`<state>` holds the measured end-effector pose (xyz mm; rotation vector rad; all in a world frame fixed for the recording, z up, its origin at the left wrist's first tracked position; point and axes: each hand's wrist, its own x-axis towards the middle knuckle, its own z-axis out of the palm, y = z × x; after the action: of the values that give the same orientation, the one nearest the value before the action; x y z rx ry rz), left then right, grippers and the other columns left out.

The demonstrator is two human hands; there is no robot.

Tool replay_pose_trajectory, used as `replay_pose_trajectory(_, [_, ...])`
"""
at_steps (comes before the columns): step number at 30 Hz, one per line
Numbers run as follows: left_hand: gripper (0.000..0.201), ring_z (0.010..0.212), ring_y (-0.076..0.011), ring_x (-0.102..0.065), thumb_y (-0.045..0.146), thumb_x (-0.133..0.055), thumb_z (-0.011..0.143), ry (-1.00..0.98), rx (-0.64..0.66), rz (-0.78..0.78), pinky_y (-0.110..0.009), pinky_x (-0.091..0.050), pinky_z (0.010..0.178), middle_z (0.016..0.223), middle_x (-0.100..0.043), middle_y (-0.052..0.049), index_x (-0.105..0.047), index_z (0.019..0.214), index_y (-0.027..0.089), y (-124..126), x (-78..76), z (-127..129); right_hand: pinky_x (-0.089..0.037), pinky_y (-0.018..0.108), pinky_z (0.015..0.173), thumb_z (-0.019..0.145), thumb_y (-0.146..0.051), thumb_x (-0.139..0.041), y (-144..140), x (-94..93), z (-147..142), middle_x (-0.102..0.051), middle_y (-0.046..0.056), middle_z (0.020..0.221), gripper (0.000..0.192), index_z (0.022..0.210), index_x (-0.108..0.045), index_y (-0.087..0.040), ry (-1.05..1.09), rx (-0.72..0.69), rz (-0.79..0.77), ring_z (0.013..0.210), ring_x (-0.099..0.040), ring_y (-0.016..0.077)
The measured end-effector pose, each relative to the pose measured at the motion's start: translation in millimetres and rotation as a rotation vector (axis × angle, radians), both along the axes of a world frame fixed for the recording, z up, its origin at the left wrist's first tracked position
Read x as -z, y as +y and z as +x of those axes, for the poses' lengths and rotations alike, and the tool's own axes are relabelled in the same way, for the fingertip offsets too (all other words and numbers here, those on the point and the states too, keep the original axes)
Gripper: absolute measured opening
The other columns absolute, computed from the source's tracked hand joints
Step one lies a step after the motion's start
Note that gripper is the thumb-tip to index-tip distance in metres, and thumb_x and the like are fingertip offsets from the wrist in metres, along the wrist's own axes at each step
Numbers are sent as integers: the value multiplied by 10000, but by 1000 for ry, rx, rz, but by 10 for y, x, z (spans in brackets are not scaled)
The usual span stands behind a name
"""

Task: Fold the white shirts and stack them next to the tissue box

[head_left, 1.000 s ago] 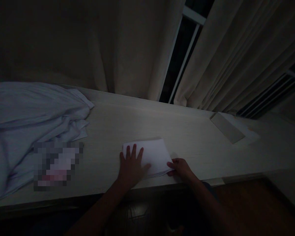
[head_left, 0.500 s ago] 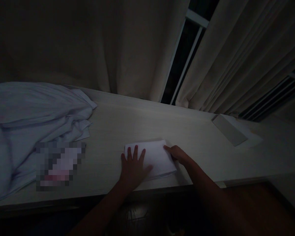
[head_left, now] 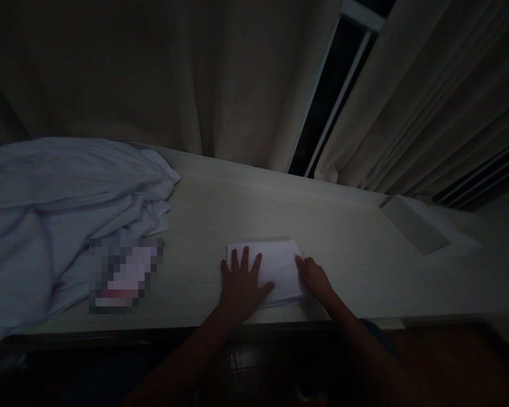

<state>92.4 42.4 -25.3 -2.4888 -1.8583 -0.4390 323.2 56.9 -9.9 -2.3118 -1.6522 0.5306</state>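
Here, near the front edge of the tabletop (head_left: pixel 348 237), lies a folded white cloth (head_left: pixel 280 271), probably light and limp. The left hand (head_left: pixel 240 287) rests spread on it; the right hand (head_left: pixel 316 277) pinches its right side, best gripped through all layers.

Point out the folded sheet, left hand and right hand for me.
Folded sheet (head_left: pixel 281 270): head view, bare top between the hands.
Left hand (head_left: pixel 242 286): head view, back of the hand.
Right hand (head_left: pixel 316 278): head view, back of the hand.
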Motion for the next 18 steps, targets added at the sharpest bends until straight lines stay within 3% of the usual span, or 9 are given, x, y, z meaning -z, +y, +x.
replay_pose_trajectory(5, [833,1461,-440,-46,757,-307,829,9,-13,-9,-659,-57,1119,1613,-162,-110,-314,1504,269,-4,-14,2,-463,396,749,991,-589,-172,-109,67,-198,-694,220,924,608,1135,-513,-106,-153,33,21,885,-679,325])
replay_pose_trajectory(13, [832,1461,-438,-45,757,-305,829,5,-1,-24,-657,-56,1123,1612,-169,-102,-309,1506,274,-15,-45,-9,-462,432,796,990,-581,-210,-121,40,-190,-682,229,929,585,1159,-508,-107,-136,34,-4,909,-670,326])
replay_pose_trajectory(16, [833,1462,-436,-34,757,-314,827,8,-4,-24,-658,-41,1123,1611,-174,-102,-312,1505,273,-22,-49,-2,-440,478,879,990,-567,-236,-90,-78,-205,-630,274,1131,618,1275,-477,-74,-232,-24,95,1079,-607,368])
replay_pose_trajectory(18, [831,1462,-436,-30,753,-320,828,6,-7,-15,-658,-39,1123,1613,-163,-104,-314,1504,269,-25,-46,5,-357,498,1014,996,-538,-255,-28,-153,-259,-486,287,1368,644,1394,-391,-50,-301,-131,219,1298,-442,377])
